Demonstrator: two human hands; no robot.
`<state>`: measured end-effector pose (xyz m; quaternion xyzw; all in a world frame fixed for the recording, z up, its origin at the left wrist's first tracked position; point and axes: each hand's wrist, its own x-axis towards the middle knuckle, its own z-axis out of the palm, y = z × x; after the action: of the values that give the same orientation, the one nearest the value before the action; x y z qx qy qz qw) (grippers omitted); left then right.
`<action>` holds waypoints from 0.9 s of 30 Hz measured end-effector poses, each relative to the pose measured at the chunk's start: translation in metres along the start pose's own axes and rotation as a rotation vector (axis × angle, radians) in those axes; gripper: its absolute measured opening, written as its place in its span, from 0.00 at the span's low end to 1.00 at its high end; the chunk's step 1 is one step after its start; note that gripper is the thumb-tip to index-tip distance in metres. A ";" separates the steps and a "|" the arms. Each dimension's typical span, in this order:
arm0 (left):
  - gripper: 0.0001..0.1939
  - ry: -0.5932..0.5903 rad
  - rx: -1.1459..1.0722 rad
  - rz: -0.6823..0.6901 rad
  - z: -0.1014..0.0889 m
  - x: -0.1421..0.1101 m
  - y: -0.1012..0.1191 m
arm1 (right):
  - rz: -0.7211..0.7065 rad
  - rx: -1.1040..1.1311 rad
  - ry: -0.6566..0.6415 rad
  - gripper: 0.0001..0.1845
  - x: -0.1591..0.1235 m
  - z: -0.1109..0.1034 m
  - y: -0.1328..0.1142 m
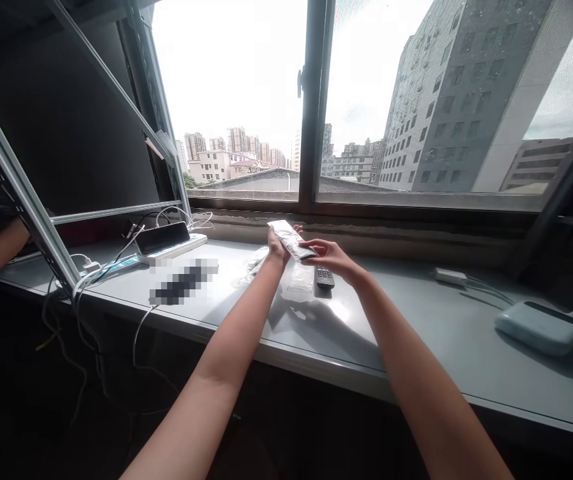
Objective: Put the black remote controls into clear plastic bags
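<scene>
Holding white packet [286,237], both hands' grip clamped on it, black remote [324,277] near, power strip [174,251] leftward.

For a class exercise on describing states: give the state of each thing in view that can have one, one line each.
Left hand, holding the white packet
Right hand, pinching the packet's dark end
White packet, held above the table
Remote, button side up
Clear bag, lying flat
White plastic, crumpled
Blue-grey box, resting on the table
Window, cannot tell whether fully shut
</scene>
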<state>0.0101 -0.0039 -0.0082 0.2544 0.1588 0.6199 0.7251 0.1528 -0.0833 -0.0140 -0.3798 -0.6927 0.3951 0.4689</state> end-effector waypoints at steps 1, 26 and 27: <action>0.32 0.022 -0.017 0.006 -0.002 0.002 0.001 | 0.004 -0.009 -0.018 0.33 0.000 0.000 0.000; 0.24 0.050 -0.036 -0.015 -0.003 0.001 -0.004 | 0.080 -0.126 -0.034 0.42 -0.003 -0.002 -0.005; 0.23 0.044 -0.030 -0.015 -0.003 0.001 -0.005 | 0.081 -0.131 -0.025 0.42 -0.003 -0.002 -0.004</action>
<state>0.0124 -0.0026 -0.0135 0.2285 0.1673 0.6223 0.7298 0.1545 -0.0872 -0.0106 -0.4325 -0.7069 0.3720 0.4182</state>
